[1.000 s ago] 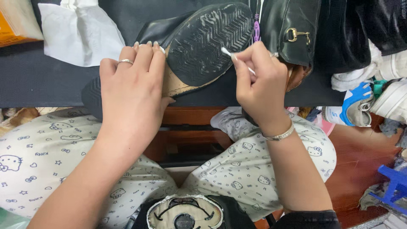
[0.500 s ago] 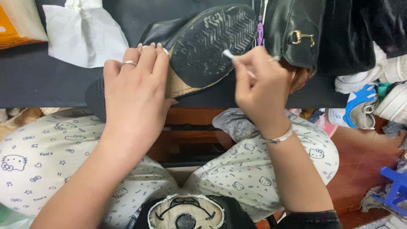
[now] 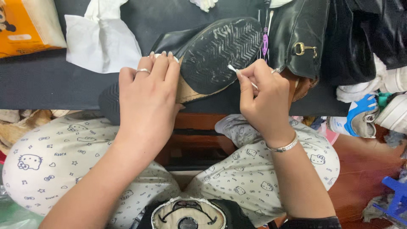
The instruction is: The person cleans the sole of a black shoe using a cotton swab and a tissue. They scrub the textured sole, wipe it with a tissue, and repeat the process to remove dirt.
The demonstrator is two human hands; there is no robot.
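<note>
A black shoe (image 3: pixel 220 51) lies sole-up on a dark tabletop (image 3: pixel 51 85), its ridged tread smeared with pale streaks. My left hand (image 3: pixel 146 101), a ring on one finger, presses down on the shoe's heel part and holds it steady. My right hand (image 3: pixel 263 97), with a silver bracelet at the wrist, pinches a white cotton swab (image 3: pixel 237 73) whose tip touches the edge of the sole.
A second black shoe with a gold buckle (image 3: pixel 301 38) lies just right of the sole. White tissue (image 3: pixel 99 38) and an orange tissue pack (image 3: pixel 25 25) sit at the back left. A blue-and-white sneaker (image 3: pixel 360 116) lies on the floor at right.
The view has shifted slightly. My right hand has nudged the swab tip a little along the sole's edge; my left hand keeps its hold.
</note>
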